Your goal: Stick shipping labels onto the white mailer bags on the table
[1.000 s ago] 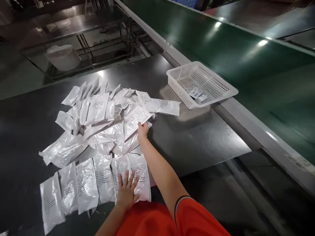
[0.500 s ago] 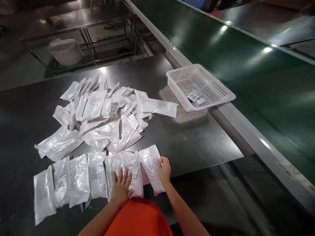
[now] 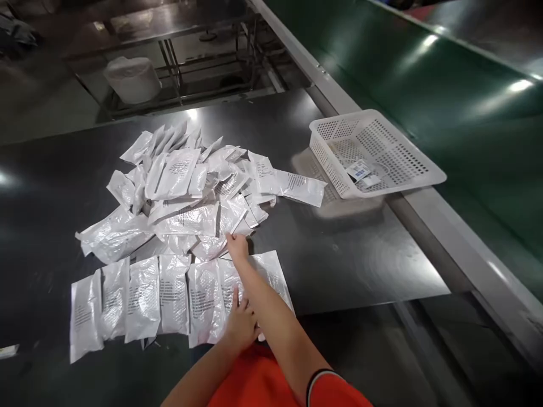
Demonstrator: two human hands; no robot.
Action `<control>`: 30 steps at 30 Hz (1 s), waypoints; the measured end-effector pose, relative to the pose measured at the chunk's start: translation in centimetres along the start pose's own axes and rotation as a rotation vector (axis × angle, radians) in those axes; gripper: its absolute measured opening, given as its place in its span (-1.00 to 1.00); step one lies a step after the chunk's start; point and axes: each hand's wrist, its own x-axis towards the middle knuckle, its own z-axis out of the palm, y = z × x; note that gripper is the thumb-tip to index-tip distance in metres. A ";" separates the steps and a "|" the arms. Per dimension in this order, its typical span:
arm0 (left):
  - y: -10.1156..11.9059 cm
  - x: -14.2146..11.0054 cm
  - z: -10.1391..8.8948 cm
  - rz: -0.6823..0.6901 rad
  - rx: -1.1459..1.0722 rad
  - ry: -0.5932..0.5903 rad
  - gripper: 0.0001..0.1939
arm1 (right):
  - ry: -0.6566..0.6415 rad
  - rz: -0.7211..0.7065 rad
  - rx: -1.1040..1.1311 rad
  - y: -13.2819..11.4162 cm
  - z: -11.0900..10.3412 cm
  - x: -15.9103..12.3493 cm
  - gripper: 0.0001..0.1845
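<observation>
White printed packets (image 3: 143,297) lie side by side, overlapping, in a row along the near part of the steel table (image 3: 339,271). My left hand (image 3: 242,325) rests with fingers spread on the right part of this row. Crossing over it, my right forearm partly covers the rightmost packet (image 3: 274,271). Just beyond the row, my right hand (image 3: 237,247) is closed, its fingertips pinching the edge of a white packet (image 3: 210,247) at the near side of a loose pile (image 3: 176,172). Exactly how much of that packet is gripped is hidden.
A white perforated basket (image 3: 331,161) holding small labelled items sits at the table's right, against the rail of a green conveyor belt (image 3: 479,169). Behind, a white bin (image 3: 133,82) stands under another metal table. Near the left edge lies a small white piece (image 3: 8,351).
My right hand has let go of the rightmost packet and moved up and left to the pile. My left hand has slid right along the row. The view has shifted slightly.
</observation>
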 end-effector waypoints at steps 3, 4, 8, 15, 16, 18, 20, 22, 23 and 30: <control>-0.4 0.0 0.2 0.003 -0.005 -0.011 -0.50 | 0.005 0.041 0.019 -0.9 0.5 -0.3 -0.50; -0.5 0.0 0.2 0.009 -0.006 -0.019 -0.48 | 0.011 0.041 0.041 -1.1 -0.2 -0.3 -0.51; -0.9 -0.1 0.6 0.040 0.035 0.004 -0.29 | 0.115 0.069 0.182 0.7 -9.1 0.7 -0.58; -0.9 -0.3 1.2 0.039 0.185 0.051 -0.19 | 0.092 0.268 0.160 10.8 -30.2 -2.1 -0.52; -0.9 -0.3 1.0 0.041 0.190 0.052 -0.20 | 0.094 0.252 0.045 11.9 -30.8 -2.8 -0.56; -0.9 -0.5 0.3 0.054 0.198 0.058 -0.19 | 0.162 0.169 -0.180 13.4 -30.0 -4.1 -0.64; -1.2 -0.6 -0.4 0.071 0.212 0.081 -0.19 | 0.264 0.061 -0.377 14.0 -27.8 -5.2 -0.72; -2.0 -0.7 -0.9 0.029 0.239 0.131 -0.21 | 0.329 -0.038 -0.542 13.8 -25.5 -6.0 -0.77; -2.4 -0.7 -1.1 -0.017 0.256 0.157 -0.22 | 0.350 -0.075 -0.603 13.5 -24.5 -6.2 -0.76; -3.0 0.1 -1.0 -0.129 0.293 0.201 -0.17 | 0.287 -0.352 -0.661 5.3 -17.1 2.6 -0.68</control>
